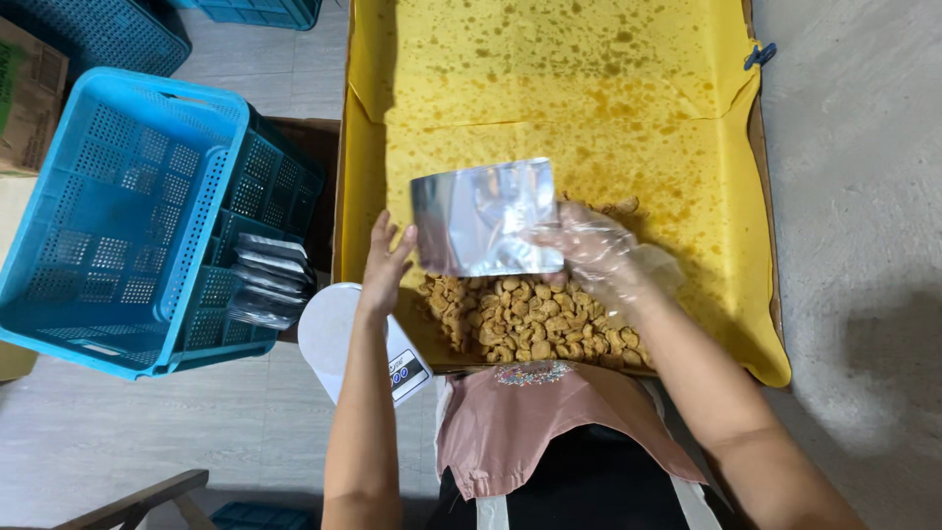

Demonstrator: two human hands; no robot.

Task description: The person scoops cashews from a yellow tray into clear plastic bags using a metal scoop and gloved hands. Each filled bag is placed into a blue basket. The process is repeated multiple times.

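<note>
A shiny silver foil pouch (483,216) is held up over a heap of golden fried snack pieces (530,319). My left hand (386,263) grips the pouch's left edge with bare fingers. My right hand (592,247), in a thin clear plastic glove, holds its right lower corner just above the snacks. The snacks lie on oil-stained yellow paper (589,108) lining a large tray.
A tilted blue plastic crate (108,216) stands at the left, with a second blue crate behind it holding several silver pouches (265,280). A small white scale (339,344) sits under my left forearm. Grey concrete floor (863,196) lies to the right.
</note>
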